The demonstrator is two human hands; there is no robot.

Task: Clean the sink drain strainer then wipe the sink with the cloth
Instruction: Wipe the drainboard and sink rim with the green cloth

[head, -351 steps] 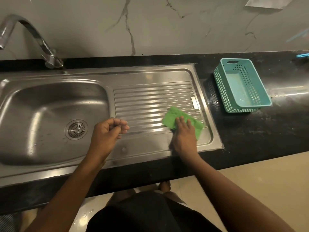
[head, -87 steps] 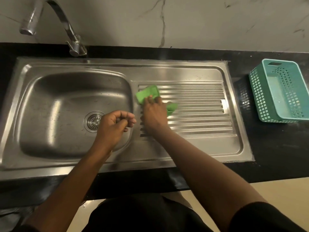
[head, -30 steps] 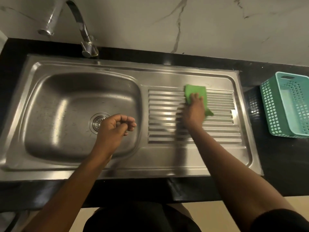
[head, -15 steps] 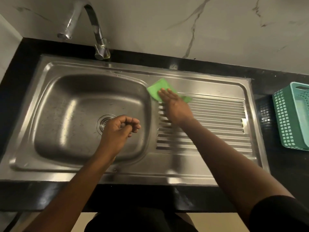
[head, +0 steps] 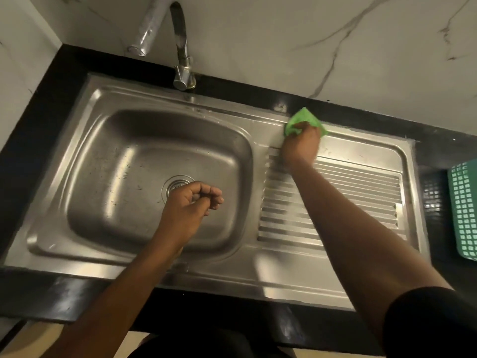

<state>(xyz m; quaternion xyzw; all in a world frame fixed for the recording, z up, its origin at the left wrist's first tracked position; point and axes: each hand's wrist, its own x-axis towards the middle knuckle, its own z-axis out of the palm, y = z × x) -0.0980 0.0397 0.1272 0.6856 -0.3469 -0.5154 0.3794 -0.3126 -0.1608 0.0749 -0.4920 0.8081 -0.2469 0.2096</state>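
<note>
The green cloth (head: 305,120) lies bunched on the back rim of the steel sink (head: 108,174), just behind the ribbed drainboard (head: 356,192). My right hand (head: 300,146) grips the cloth and presses it on the rim, fingers curled over it. My left hand (head: 192,205) hovers over the basin with its fingers curled against the thumb and nothing visible in it. It covers the right edge of the round drain strainer (head: 175,186) in the basin floor.
A chrome tap (head: 182,50) stands behind the basin against the marble wall. A teal perforated basket (head: 464,210) sits on the black counter (head: 438,148) at the far right. The counter's front edge runs below the sink.
My right hand has slid the cloth from the drainboard's left top corner up and right onto the back rim, bunching it. The left hand keeps its curled pose over the basin.
</note>
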